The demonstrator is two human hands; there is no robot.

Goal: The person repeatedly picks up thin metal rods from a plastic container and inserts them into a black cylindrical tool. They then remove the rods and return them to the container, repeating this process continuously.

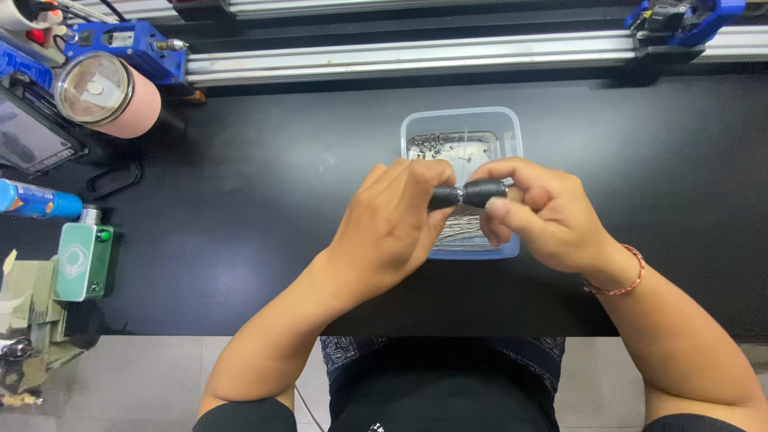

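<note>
Both forearms reached in from the near edge of the black counter (240,240), the right wrist wearing a thin red cord bracelet (620,280). From the head view, the only one, the left hand (392,228) and the right hand (544,220) met over the middle of the counter, just above a clear plastic tub (460,124).

Between them sat a small black cylindrical part (468,194), held level and end to end, with a narrow silvery waist where its two halves joined. Left fingers (416,180) were closed around the darker left half; right fingers (512,172) were clamped on the right half, thumb underneath. Whether the halves were fully seated I could not tell, as the fingers hid most of the joint.

Judging by this, one piece was mid-assembly: the two halves were together but not set down. Thin metal pins (448,148) lay heaped in the far part of the tub and more showed under the hands, so plenty of stock looked unused. No finished pieces showed anywhere on the counter.

Along the far edge ran an aluminium rail (400,54) with blue fixtures (128,44) at either end. Near the far left corner stood a pink tumbler (108,92) with a clear lid, and by the left edge a green box (82,260) with a small green button.
</note>
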